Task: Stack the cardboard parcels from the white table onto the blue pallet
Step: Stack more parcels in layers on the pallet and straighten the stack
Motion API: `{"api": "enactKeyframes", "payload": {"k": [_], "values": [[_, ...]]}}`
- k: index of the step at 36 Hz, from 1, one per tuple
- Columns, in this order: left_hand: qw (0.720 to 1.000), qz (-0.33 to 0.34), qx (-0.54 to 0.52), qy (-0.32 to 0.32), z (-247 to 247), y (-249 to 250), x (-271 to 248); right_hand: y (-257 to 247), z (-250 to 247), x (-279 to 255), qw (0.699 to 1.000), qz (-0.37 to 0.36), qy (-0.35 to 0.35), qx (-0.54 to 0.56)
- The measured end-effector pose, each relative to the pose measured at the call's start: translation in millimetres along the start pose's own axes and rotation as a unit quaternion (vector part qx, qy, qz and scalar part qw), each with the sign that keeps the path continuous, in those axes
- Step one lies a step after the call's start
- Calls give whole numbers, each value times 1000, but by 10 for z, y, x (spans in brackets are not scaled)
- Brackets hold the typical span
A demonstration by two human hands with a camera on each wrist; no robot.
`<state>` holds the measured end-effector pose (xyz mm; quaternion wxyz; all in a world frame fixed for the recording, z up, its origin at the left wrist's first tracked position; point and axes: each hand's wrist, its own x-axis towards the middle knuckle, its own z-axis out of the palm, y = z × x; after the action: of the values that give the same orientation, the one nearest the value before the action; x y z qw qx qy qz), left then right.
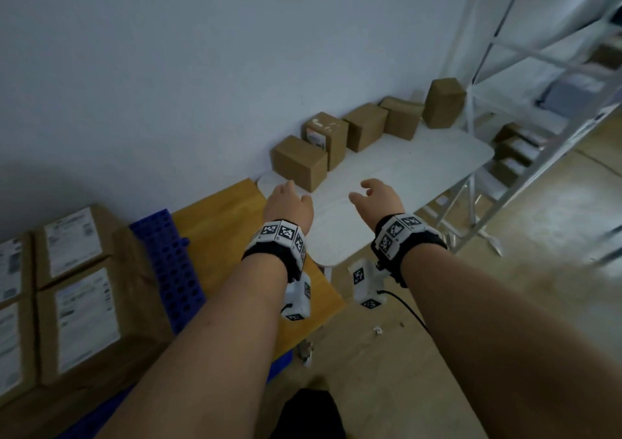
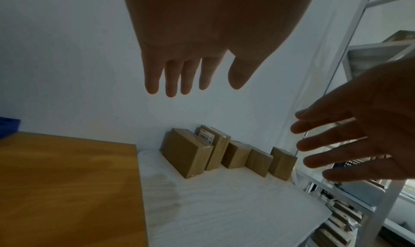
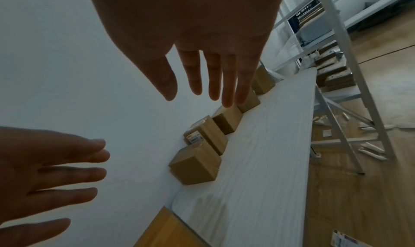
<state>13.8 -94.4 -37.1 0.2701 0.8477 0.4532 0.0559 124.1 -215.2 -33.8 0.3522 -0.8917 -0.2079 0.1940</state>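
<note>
White table stretches ahead of my hands, and the blue pallet lies off to my left with labelled cardboard parcels already on it. Beyond my fingertips, five brown parcels line the wall on the table, the nearest parcel just past my left hand. My right hand hovers beside it. Both are spread and hold nothing.

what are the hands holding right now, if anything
Nothing. The left hand and right hand are both open in the air, short of the nearest parcel on the white table.
</note>
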Motion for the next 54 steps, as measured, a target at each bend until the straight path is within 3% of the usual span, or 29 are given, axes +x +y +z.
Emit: {"api": "enactKeyframes", "payload": {"k": [14,24,30,36,41,45,54], "values": [[996,-64,-32,-49,568,281,1331,93,40,1368,994,3,-78,-83],[996,-67,-17,-58,682,304,1925,-96,362,2162,983,-20,-153,-102],[992,-71,-5,-105,793,263,2256,-231,564,2616,973,-38,-205,-103],[987,-106,-10,-117,958,246,2402,-288,758,2949,960,-62,-249,-112],[991,-129,1,-35,1005,265,2421,-270,831,3154,963,-49,-242,-112],[983,-184,-5,9,955,280,2422,-294,877,3223,965,-50,-240,-92],[955,-292,-56,-20,890,82,2259,-259,1060,3085,943,-76,-310,-97]]}}
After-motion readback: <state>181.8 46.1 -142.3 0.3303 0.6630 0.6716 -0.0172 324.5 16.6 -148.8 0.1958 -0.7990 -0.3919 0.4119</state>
